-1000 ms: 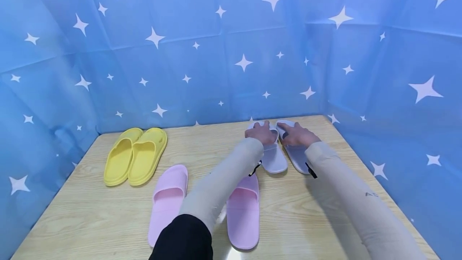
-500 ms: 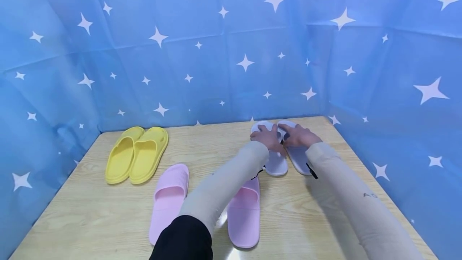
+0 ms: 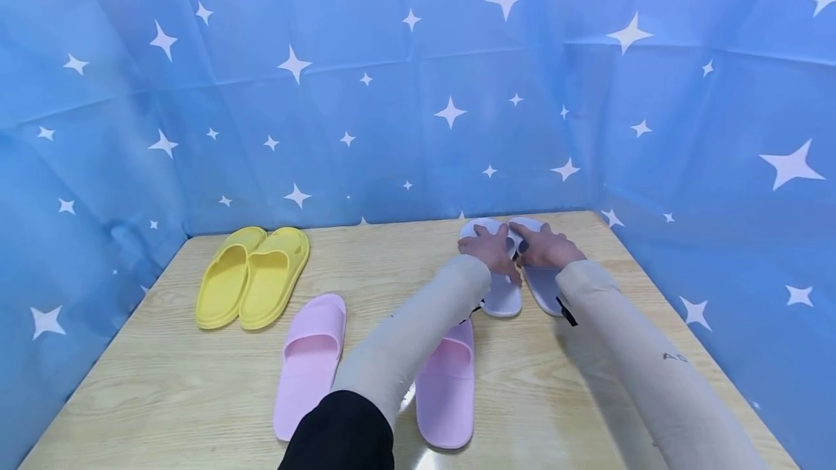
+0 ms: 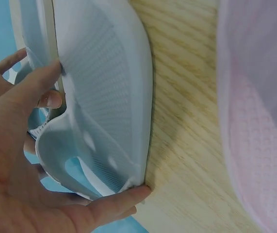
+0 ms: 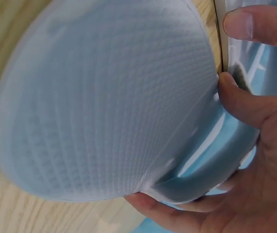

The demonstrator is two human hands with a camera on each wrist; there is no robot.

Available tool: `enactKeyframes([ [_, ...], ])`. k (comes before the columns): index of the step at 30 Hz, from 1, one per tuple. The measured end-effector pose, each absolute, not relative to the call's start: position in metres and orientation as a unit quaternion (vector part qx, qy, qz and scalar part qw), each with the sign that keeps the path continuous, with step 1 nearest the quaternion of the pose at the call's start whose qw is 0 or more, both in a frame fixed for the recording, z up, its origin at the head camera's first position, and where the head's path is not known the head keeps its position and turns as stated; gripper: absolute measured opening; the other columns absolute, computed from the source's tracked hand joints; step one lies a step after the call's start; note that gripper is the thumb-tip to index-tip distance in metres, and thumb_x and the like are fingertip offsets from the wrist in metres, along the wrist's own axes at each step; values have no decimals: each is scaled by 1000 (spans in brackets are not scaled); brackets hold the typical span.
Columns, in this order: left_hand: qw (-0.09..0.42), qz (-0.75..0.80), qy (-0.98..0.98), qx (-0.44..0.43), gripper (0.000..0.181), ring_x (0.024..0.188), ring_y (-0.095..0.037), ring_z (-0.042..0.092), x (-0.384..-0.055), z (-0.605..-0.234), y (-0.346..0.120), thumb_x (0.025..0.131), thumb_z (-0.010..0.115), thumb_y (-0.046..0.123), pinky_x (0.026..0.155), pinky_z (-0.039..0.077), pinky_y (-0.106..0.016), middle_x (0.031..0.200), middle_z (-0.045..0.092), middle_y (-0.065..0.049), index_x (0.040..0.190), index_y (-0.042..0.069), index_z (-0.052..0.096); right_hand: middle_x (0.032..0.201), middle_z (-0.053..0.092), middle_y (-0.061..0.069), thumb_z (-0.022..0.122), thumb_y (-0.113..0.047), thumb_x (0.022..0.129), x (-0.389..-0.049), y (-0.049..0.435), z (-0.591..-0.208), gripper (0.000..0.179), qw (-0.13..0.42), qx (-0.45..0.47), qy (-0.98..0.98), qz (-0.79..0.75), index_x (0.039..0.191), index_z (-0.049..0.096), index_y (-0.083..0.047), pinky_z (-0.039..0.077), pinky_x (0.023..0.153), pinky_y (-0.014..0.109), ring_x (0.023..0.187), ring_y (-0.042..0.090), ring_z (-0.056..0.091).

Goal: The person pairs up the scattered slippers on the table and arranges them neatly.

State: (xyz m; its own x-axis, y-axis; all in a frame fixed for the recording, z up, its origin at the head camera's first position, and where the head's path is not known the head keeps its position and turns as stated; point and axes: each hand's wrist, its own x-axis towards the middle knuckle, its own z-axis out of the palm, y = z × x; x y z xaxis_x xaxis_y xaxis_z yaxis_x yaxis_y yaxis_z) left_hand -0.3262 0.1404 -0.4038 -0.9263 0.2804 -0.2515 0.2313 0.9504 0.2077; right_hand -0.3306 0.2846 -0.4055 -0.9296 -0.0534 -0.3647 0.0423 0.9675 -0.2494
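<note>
One white slipper point(image 3: 502, 299) clamped by left hand point(image 3: 491, 248), its twin point(image 3: 544, 287) by right hand point(image 3: 548, 246). We read "A" on right sleeve point(image 3: 653, 372); next letter unclear.

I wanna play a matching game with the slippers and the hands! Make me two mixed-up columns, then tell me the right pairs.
Column one:
1. Yellow slippers
2. Pink slippers
3. Left hand
4. Right hand

Column two:
A. Gripping the right pale slipper
B. Set apart from each other
C. Gripping the left pale slipper
D. Close together at the back left of the table

Right pairs: 1-D, 2-B, 3-C, 4-A.
</note>
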Motion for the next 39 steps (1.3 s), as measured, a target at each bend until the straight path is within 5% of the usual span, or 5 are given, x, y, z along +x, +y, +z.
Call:
enactKeyframes([
  [7,136,69,979,136,117,158,-32,27,-330,-404,142,78,82,63,120,38,-54,173,18,-14,166,40,9,162,-1,45,58,-36,102,-334,284,-408,84,184,9,975,-126,168,7,-25,30,109,80,140,74,19],
  [15,111,97,980,137,103,147,-39,43,-336,-410,143,81,84,52,113,44,-53,168,26,-16,163,39,23,161,0,46,58,-37,101,-337,284,-410,86,182,5,975,-128,167,6,-23,30,109,80,140,74,19],
  [22,110,147,971,155,102,140,-27,49,-342,-410,129,80,84,53,108,48,-48,162,39,-9,163,36,27,162,-2,46,58,-42,101,-337,287,-407,87,186,-19,974,-127,168,6,-24,31,108,80,139,74,23],
  [27,171,244,945,138,111,151,-31,40,-350,-404,118,82,84,51,118,42,-46,172,22,-8,166,39,13,160,-11,47,53,-47,102,-338,295,-406,87,201,-17,972,-119,167,1,-23,32,107,80,138,75,24],
  [39,65,274,925,253,94,158,-37,26,-294,-348,55,93,75,46,120,38,-57,174,15,-13,166,37,16,160,-26,41,51,-41,106,-316,293,-381,87,128,-63,985,-99,167,-8,-20,5,107,89,144,70,-18],
])
